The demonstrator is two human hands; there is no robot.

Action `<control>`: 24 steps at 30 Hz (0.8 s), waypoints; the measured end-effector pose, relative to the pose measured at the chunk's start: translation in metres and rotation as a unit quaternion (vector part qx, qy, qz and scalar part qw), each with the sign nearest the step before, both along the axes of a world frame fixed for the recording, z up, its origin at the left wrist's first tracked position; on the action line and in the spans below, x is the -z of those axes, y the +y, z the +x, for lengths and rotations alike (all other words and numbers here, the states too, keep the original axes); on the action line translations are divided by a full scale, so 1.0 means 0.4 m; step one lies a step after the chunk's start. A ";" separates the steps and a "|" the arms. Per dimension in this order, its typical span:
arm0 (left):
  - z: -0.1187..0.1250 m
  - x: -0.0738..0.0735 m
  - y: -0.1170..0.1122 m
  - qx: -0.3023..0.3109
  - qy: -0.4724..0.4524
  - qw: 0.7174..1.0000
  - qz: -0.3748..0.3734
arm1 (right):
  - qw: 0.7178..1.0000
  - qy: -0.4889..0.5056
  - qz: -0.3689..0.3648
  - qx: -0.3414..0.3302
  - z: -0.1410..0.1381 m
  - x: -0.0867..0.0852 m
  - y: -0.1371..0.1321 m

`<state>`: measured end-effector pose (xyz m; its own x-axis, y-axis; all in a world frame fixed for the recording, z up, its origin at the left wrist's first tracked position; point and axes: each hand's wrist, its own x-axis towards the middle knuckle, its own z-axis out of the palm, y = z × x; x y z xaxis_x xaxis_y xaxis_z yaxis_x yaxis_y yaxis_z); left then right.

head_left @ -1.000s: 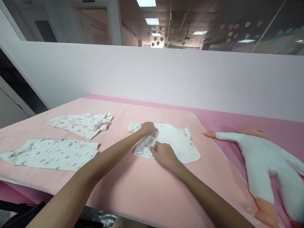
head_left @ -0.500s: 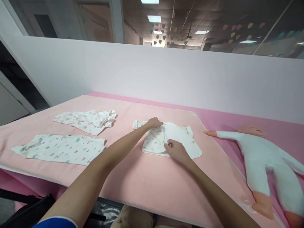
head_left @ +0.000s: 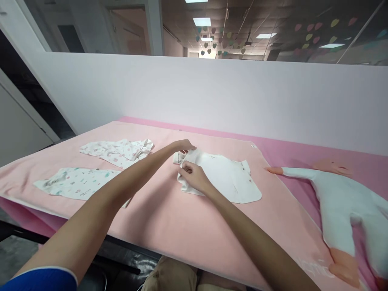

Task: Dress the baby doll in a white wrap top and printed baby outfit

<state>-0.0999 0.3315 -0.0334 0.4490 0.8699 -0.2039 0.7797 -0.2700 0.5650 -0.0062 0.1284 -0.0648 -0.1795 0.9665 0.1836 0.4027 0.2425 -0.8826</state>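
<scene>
A small white baby shirt [head_left: 226, 173] lies spread on the pink blanket, its plain inner side facing up. My left hand [head_left: 184, 144] pinches the upper edge of its front panel near the left sleeve. Lower down, my right hand [head_left: 192, 174] has its fingers closed on the same panel's edge, which is folded out to the left. The left sleeve cuff [head_left: 178, 158] shows partly behind my hands. Small prints dot the right sleeve [head_left: 246, 166].
A pink blanket [head_left: 169, 230] covers the table. Patterned baby trousers [head_left: 80, 184] and another printed baby garment [head_left: 118, 151] lie at left, partly behind my left arm. A baby doll in white [head_left: 336, 202] lies at right. A white wall [head_left: 212, 97] rises behind.
Both hands have moved left, pulling the shirt's printed front panel open, so more plain white inside shows. The view has shifted slightly.
</scene>
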 end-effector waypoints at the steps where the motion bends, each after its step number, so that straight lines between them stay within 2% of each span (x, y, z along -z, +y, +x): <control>1: -0.023 -0.006 0.010 -0.005 0.012 1.000 0.015 | 1.000 0.003 0.007 -0.013 -0.025 0.004 0.011; 3: -0.063 -0.004 0.020 -0.018 0.037 0.997 0.061 | 0.999 -0.002 0.026 -0.045 -0.053 0.017 0.018; 5: -0.092 0.022 0.014 -0.032 0.058 0.991 0.117 | 0.995 -0.042 0.056 -0.069 -0.048 0.035 0.002; 8: -0.114 0.095 -0.016 -0.040 0.072 0.977 0.194 | 0.980 -0.149 0.096 -0.088 0.007 0.068 -0.051; 10: -0.118 0.146 -0.043 -0.033 0.073 0.969 0.235 | 0.965 -0.213 0.093 -0.125 0.046 0.085 -0.091; 12: -0.116 0.180 -0.065 -0.028 0.075 0.960 0.267 | 0.951 -0.250 0.079 -0.167 0.069 0.091 -0.123; 15: -0.100 0.190 -0.080 0.001 0.069 0.942 0.330 | 0.941 -0.266 0.063 -0.201 0.069 0.078 -0.146; 18: -0.075 0.189 -0.091 0.065 0.033 0.916 0.395 | 0.943 -0.253 0.082 -0.200 0.061 0.064 -0.144; 21: -0.053 0.217 -0.115 0.136 0.011 0.918 0.373 | 0.947 -0.245 0.127 -0.164 0.071 0.075 -0.135; 24: -0.042 0.258 -0.141 0.155 0.034 0.934 0.321 | 0.944 -0.259 0.140 -0.151 0.087 0.110 -0.132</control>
<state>-0.1167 0.2752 -0.1367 0.7038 0.6537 0.2781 0.6364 -0.7541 0.1623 0.0288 0.0757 -0.1089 -0.5748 0.7833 0.2369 0.6374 0.6101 -0.4707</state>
